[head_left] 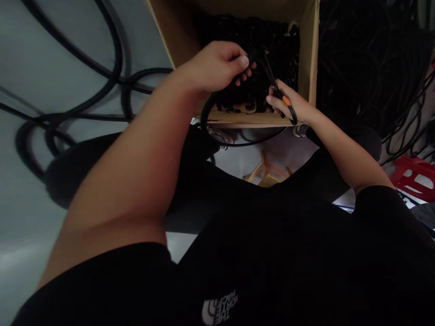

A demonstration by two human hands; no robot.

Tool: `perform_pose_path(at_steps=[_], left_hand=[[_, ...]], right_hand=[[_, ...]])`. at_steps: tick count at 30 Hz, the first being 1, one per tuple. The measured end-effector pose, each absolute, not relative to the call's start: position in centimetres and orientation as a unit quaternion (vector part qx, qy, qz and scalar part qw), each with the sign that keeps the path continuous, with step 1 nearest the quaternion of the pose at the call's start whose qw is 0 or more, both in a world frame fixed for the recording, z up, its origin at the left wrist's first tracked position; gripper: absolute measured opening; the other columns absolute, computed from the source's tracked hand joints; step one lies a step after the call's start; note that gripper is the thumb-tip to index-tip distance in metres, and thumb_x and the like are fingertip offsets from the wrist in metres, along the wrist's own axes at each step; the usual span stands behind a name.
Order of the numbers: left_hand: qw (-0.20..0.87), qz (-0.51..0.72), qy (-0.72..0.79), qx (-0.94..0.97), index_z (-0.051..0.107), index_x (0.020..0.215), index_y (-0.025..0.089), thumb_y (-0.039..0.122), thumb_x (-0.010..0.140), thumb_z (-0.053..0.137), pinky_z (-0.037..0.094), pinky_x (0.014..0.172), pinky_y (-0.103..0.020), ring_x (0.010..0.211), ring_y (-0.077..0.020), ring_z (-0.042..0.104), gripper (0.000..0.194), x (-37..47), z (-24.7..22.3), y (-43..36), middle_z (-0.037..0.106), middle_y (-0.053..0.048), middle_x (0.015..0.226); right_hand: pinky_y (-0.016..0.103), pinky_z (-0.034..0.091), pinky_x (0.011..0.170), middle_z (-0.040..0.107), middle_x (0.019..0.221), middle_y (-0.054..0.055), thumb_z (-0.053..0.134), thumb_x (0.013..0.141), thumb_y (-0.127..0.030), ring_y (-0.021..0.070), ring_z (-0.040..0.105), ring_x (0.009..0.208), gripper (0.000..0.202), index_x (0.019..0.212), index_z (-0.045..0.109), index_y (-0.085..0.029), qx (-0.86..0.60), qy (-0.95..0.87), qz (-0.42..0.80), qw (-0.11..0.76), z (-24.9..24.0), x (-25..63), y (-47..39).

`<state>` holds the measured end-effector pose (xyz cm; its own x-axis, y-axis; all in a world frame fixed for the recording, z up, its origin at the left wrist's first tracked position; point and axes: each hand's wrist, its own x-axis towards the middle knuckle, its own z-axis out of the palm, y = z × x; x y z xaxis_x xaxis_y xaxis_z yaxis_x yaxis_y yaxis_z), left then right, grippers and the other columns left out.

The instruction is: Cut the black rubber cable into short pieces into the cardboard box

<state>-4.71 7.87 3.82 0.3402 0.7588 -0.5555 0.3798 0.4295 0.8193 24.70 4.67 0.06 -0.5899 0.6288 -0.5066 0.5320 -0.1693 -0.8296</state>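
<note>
Over an open wooden box (311, 68), my left hand (226, 65) pinches the end of a black cable (238, 145). The cable loops down past the box's near edge. My right hand (288, 102) is closed around a black tool with an orange patch (286, 101); its long narrow tip points up and left toward the cable end. Whether the tip touches the cable end is too dark to tell. Many small black pieces (224, 34) fill the box below both hands.
Thick black cable (117, 50) lies in loops on the grey floor (20, 81) at the left. More dark cables (367, 59) are heaped at the right, with a red plastic object (413, 179) nearer. A wooden stool (268, 176) shows between the legs.
</note>
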Motion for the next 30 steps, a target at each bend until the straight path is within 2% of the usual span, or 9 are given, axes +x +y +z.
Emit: perform_pose_path(at_steps=[3,6,9,12,15,18,21,25,30], left_hand=[[0.642,0.15,0.555,0.507,0.079,0.112,0.028,0.03,0.12,0.064,0.068,0.11,-0.039,0.102,-0.0206,0.078,0.017,-4.2,3.5,7.6,0.093,-0.008,0.133],[0.66,0.161,0.55,0.486,0.074,0.116,0.03,0.032,0.115,0.076,0.072,0.111,-0.045,0.109,-0.0237,0.085,0.003,-3.3,2.9,7.1,0.097,-0.008,0.126],[0.662,0.172,0.538,0.492,0.067,0.109,0.03,0.026,0.113,0.079,0.072,0.107,-0.047,0.109,-0.0256,0.089,0.014,-2.4,2.3,6.6,0.098,-0.011,0.122],[0.654,0.181,0.542,0.496,0.065,0.105,0.029,0.024,0.114,0.074,0.072,0.103,-0.047,0.111,-0.0271,0.092,0.014,-2.0,2.3,6.3,0.098,-0.016,0.126],[0.658,0.175,0.541,0.494,0.064,0.104,0.03,0.03,0.111,0.075,0.073,0.104,-0.049,0.112,-0.0284,0.093,0.013,-2.2,2.6,6.4,0.099,-0.015,0.129],[0.659,0.172,0.54,0.495,0.06,0.104,0.035,0.043,0.099,0.087,0.074,0.106,-0.052,0.108,-0.029,0.09,0.029,-2.7,3.0,6.6,0.098,-0.009,0.121],[0.642,0.18,0.553,0.5,0.057,0.101,0.038,0.053,0.086,0.094,0.072,0.107,-0.055,0.102,-0.0299,0.085,0.043,-3.0,3.5,6.7,0.095,-0.005,0.111],[0.627,0.197,0.557,0.508,0.06,0.097,0.038,0.059,0.084,0.09,0.07,0.11,-0.055,0.103,-0.0292,0.083,0.039,-3.0,3.6,6.7,0.094,-0.004,0.113],[0.66,0.182,0.522,0.509,0.065,0.102,0.036,0.056,0.091,0.085,0.069,0.103,-0.054,0.099,-0.0272,0.082,0.031,-3.2,3.1,6.7,0.097,-0.006,0.121]], right_hand=[[0.058,0.071,0.125,0.071,0.121,0.006,0.073,0.122,-0.09,0.0316,0.074,0.128,0.063,0.132,0.058,-0.029,-0.438,-0.672,0.595,0.04,0.5,24.4,4.9],[0.058,0.068,0.13,0.076,0.129,0.009,0.078,0.119,-0.084,0.0331,0.074,0.133,0.06,0.135,0.062,-0.029,-0.438,-0.684,0.583,0.016,1.6,23.6,5.2],[0.055,0.067,0.13,0.079,0.139,0.012,0.081,0.116,-0.079,0.0342,0.075,0.135,0.057,0.139,0.065,-0.03,-0.456,-0.689,0.562,-0.012,2.6,23.1,5.4],[0.055,0.065,0.131,0.081,0.139,0.012,0.08,0.116,-0.079,0.0354,0.075,0.135,0.054,0.137,0.066,-0.031,-0.476,-0.693,0.541,-0.026,3.2,23.0,5.4],[0.054,0.066,0.125,0.081,0.127,0.011,0.076,0.116,-0.086,0.0366,0.076,0.133,0.059,0.13,0.063,-0.031,-0.487,-0.696,0.527,-0.03,3.6,23.1,5.4],[0.049,0.068,0.114,0.077,0.115,0.009,0.069,0.118,-0.093,0.0352,0.077,0.126,0.064,0.123,0.058,-0.03,-0.496,-0.694,0.521,-0.017,3.8,23.2,5.4],[0.041,0.066,0.103,0.068,0.099,0.003,0.069,0.12,-0.092,0.0272,0.074,0.11,0.065,0.117,0.052,-0.03,-0.51,-0.681,0.526,-0.006,3.7,23.2,5.7],[0.035,0.064,0.086,0.066,0.098,-0.001,0.075,0.121,-0.089,0.0185,0.07,0.089,0.065,0.12,0.052,-0.029,-0.507,-0.648,0.569,-0.02,3.7,23.4,6.3],[0.048,0.075,0.096,0.082,0.12,0.009,0.083,0.108,-0.099,0.0327,0.08,0.115,0.072,0.123,0.061,-0.032,-0.494,-0.656,0.57,-0.014,3.9,23.5,6.4]])
